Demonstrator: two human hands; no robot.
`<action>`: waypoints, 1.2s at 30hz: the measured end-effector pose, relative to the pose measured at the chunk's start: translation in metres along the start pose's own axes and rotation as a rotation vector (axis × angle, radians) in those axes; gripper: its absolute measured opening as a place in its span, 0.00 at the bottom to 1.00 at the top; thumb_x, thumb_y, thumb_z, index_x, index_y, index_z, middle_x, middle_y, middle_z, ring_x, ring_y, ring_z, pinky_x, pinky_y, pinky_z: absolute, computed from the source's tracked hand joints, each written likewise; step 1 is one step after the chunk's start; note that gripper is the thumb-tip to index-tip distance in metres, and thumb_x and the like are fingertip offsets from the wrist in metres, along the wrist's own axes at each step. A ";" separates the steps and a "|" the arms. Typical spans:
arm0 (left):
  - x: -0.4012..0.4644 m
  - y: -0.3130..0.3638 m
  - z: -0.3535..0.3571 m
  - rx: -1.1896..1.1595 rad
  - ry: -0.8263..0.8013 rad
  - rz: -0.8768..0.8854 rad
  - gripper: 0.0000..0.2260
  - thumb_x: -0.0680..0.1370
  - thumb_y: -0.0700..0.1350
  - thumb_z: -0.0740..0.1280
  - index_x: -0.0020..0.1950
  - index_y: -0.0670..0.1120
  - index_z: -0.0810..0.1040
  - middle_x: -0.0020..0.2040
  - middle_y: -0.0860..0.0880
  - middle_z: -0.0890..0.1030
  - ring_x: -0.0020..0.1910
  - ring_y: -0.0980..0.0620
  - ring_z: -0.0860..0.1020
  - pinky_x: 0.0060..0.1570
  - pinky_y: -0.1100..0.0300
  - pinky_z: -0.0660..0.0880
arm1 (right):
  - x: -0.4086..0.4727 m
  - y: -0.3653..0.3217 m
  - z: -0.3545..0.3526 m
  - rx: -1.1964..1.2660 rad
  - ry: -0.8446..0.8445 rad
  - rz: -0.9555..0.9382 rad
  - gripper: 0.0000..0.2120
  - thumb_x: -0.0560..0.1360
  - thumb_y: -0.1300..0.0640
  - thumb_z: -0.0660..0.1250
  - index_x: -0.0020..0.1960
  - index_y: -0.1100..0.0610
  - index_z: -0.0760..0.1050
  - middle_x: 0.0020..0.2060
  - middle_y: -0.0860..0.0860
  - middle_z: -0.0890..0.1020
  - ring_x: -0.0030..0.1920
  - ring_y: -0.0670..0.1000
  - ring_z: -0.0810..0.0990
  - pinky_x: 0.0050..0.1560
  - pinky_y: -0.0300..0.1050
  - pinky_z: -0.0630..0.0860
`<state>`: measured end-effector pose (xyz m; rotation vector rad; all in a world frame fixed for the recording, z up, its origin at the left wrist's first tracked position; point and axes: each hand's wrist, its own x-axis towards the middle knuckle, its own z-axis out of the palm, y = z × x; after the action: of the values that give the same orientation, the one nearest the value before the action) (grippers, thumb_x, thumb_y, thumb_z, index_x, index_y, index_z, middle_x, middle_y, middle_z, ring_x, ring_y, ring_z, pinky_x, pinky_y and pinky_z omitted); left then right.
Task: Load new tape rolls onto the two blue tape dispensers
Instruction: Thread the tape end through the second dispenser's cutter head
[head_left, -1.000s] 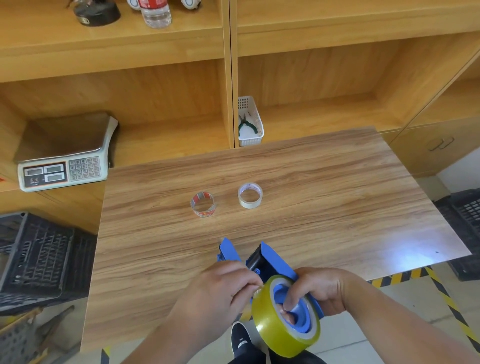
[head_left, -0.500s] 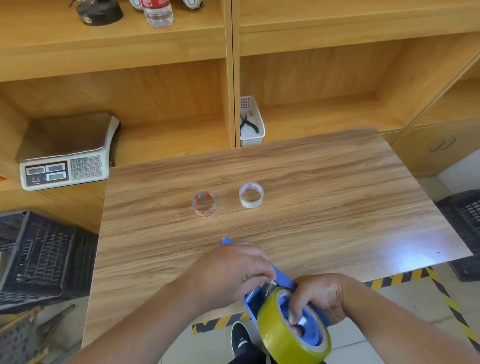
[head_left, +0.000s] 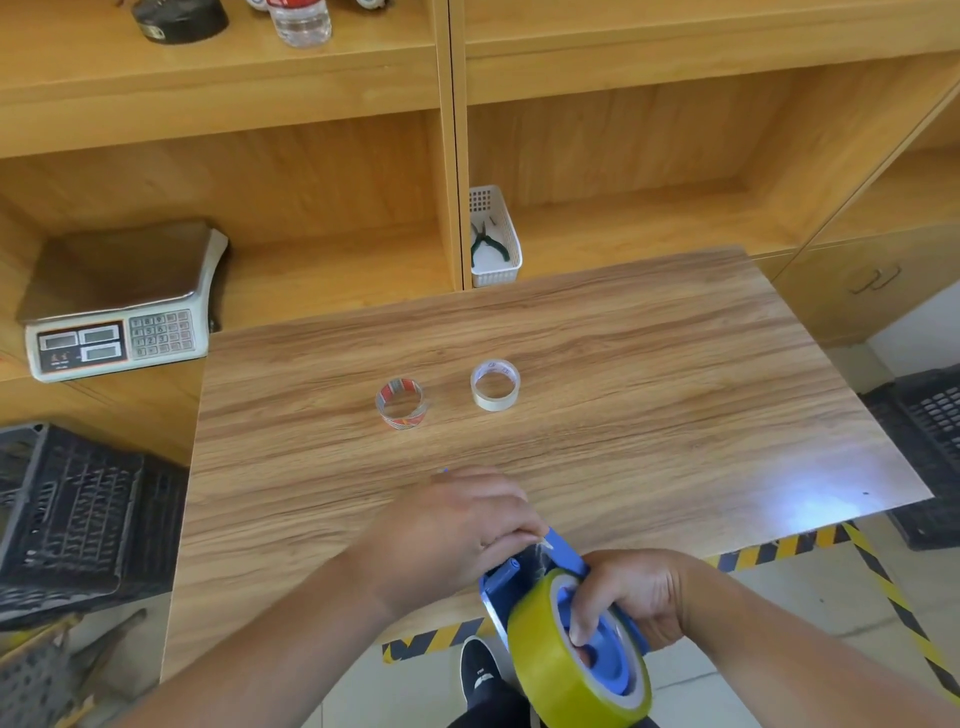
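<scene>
The right hand (head_left: 631, 597) holds a blue tape dispenser (head_left: 563, 558) off the near edge of the tabletop (head_left: 675, 389), fingers pressed into the blue hub of a yellow tape roll (head_left: 556, 670) mounted on it. The left hand (head_left: 457, 525) pinches at the dispenser's front end. Farther back on the tabletop stand two empty tape cores, one red-printed (head_left: 399, 405), one white (head_left: 495, 385), apart from each other.
</scene>
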<state>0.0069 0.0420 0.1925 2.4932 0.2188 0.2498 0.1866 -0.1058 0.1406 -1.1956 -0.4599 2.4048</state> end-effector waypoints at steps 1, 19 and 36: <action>0.002 0.000 -0.001 0.006 -0.002 0.021 0.06 0.82 0.50 0.67 0.51 0.53 0.84 0.48 0.58 0.83 0.48 0.59 0.78 0.51 0.69 0.73 | 0.001 0.000 0.000 -0.013 -0.009 -0.003 0.24 0.64 0.66 0.71 0.60 0.66 0.72 0.53 0.62 0.73 0.52 0.59 0.73 0.60 0.53 0.70; -0.006 -0.017 -0.028 -0.179 -0.133 -0.387 0.06 0.79 0.49 0.72 0.45 0.60 0.83 0.43 0.60 0.83 0.46 0.59 0.80 0.44 0.68 0.74 | -0.013 -0.018 0.008 -0.190 -0.066 -0.168 0.11 0.70 0.74 0.59 0.40 0.59 0.70 0.35 0.52 0.73 0.38 0.53 0.71 0.55 0.54 0.65; -0.013 -0.024 -0.044 -0.226 -0.230 -0.476 0.05 0.81 0.48 0.70 0.46 0.58 0.81 0.46 0.60 0.84 0.47 0.58 0.80 0.42 0.72 0.71 | -0.023 -0.011 0.008 -0.204 0.040 -0.075 0.20 0.70 0.76 0.62 0.37 0.53 0.79 0.35 0.51 0.76 0.38 0.48 0.76 0.50 0.45 0.73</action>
<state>-0.0176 0.0831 0.2113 2.1466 0.6362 -0.1985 0.1948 -0.1088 0.1660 -1.2836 -0.7388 2.3094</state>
